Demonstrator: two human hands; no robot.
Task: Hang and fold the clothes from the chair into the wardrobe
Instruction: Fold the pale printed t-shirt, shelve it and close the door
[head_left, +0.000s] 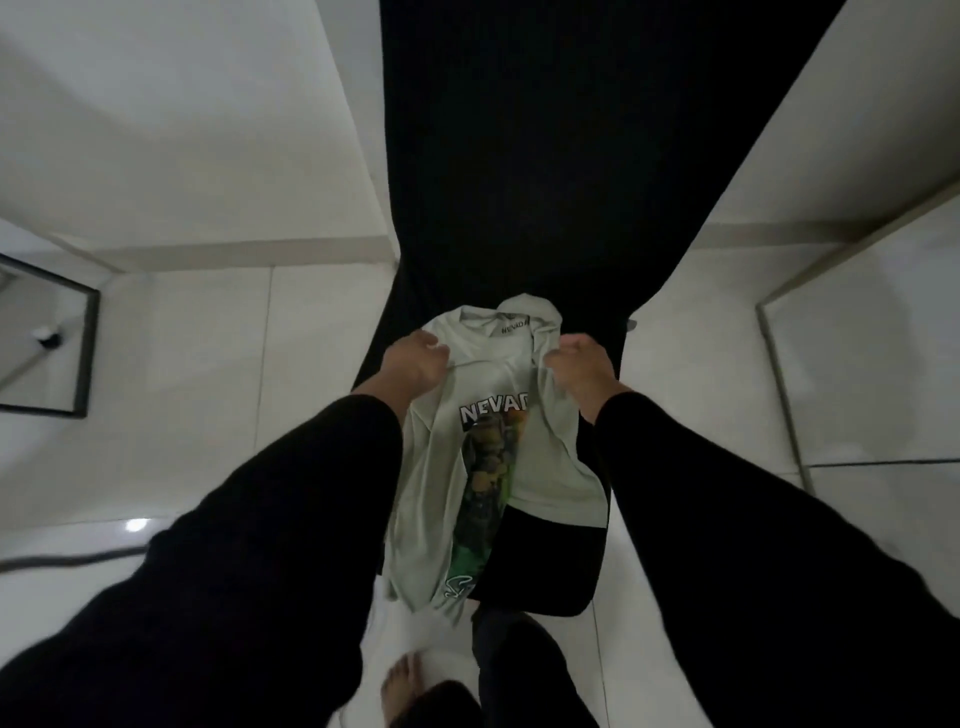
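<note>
A pale green T-shirt (483, 374) with a "NEVADA" print and a green graphic hangs over a black chair (550, 561). My left hand (415, 364) grips its left shoulder, and my right hand (582, 369) grips its right shoulder, next to the collar. The shirt's lower part drapes down toward the chair seat, bunched along the middle. A tall black surface (545, 156) rises behind the chair. Both my arms are in black sleeves.
White tiled floor (208, 364) lies on both sides. A dark-framed mirror or panel (78, 353) leans at the left. A metal-edged panel (779, 364) stands at the right. A dark cable (67, 560) runs across the floor at lower left. My bare foot (402, 686) shows below.
</note>
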